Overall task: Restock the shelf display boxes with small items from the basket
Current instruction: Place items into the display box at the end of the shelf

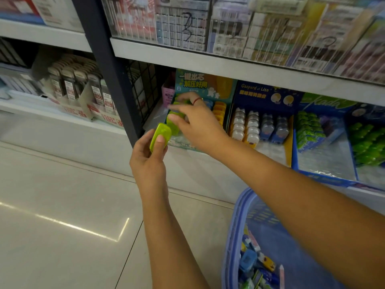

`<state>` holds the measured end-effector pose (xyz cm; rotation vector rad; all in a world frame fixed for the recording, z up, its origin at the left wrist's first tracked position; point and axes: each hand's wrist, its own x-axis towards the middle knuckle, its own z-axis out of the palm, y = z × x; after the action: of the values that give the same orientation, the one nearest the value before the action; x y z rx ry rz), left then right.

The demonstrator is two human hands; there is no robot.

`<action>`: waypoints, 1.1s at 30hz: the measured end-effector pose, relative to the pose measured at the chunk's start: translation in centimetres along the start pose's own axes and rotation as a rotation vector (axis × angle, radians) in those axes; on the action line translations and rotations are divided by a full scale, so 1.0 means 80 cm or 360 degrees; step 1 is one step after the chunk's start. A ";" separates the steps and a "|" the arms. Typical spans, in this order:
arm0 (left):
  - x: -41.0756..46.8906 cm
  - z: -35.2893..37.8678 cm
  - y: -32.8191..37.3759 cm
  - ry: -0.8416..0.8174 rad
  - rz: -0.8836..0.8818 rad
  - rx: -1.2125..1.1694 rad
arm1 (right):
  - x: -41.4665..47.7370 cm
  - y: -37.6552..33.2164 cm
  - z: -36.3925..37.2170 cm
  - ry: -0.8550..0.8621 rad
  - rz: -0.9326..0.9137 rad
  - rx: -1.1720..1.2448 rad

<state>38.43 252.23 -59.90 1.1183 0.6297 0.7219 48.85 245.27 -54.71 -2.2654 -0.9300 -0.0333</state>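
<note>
My left hand (149, 157) grips a small lime-green flat item (160, 136) in front of the bottom shelf. Just above it, my right hand (193, 124) reaches into the teal display box (205, 84) and pinches another green item (176, 118) at the box's left row. Yellow items (219, 110) stand in the row to the right. The blue plastic basket (233, 236) sits on the floor at lower right, under my right forearm, with several small blue, green and yellow items (256, 265) inside.
A dark blue display box (266, 94) of white and blue items stands right of the teal one; further right is a blue box (325, 163) with green packs. A dark shelf post (112, 69) and wire grid (143, 88) border the left. Tiled floor (62, 215) lies below.
</note>
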 end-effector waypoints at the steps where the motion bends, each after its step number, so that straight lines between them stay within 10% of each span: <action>1: 0.002 0.001 0.003 -0.0020 0.0020 -0.0008 | -0.006 -0.004 -0.001 -0.0026 0.0039 0.0175; 6: 0.012 0.007 0.010 -0.0209 0.0130 0.0128 | -0.020 -0.009 -0.005 -0.0046 0.0251 0.0835; 13: 0.019 0.008 -0.016 -0.0201 0.0212 0.0811 | -0.022 0.003 0.004 0.0072 0.0055 0.0151; 33: 0.017 0.000 -0.014 -0.0328 0.0107 0.1056 | -0.006 -0.007 0.012 -0.0288 -0.0204 -0.0864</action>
<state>39.51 252.97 -61.10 1.8065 0.6752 0.4477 47.94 245.87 -55.24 -2.7327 -1.2828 -0.1565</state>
